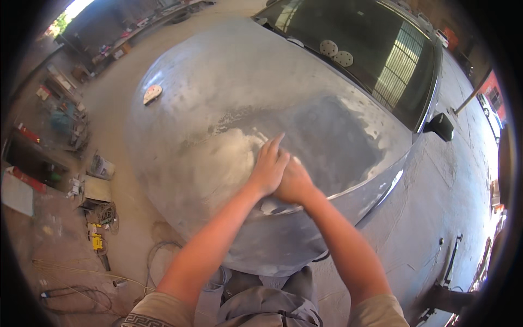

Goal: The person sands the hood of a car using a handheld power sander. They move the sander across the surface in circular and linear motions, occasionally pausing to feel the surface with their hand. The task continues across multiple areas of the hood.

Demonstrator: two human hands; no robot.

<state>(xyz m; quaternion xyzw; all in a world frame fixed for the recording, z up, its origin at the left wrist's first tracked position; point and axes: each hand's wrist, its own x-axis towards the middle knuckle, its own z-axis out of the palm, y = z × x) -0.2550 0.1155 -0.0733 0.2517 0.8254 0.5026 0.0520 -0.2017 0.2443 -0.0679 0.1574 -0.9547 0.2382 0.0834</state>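
The sanded hood of a car (196,76) fills the middle, patched in pale beige, bare silver and dark grey. My two hands meet over its near side, beside the dark grey patch. My left hand (268,168) has its fingers stretched forward, held against the right. Curled in next to it, my right hand (295,181) is closed, with its fingertips partly hidden. A small pale edge shows by its knuckles, too little to name. A folded sanding disc (153,94) lies at the hood's far left.
Two round sanding discs with holes (328,48) rest at the base of the windshield (370,38). A side mirror (440,127) juts out at right. Left on the floor are a bucket (101,166), a yellow tool (97,241) and loose hoses (81,291).
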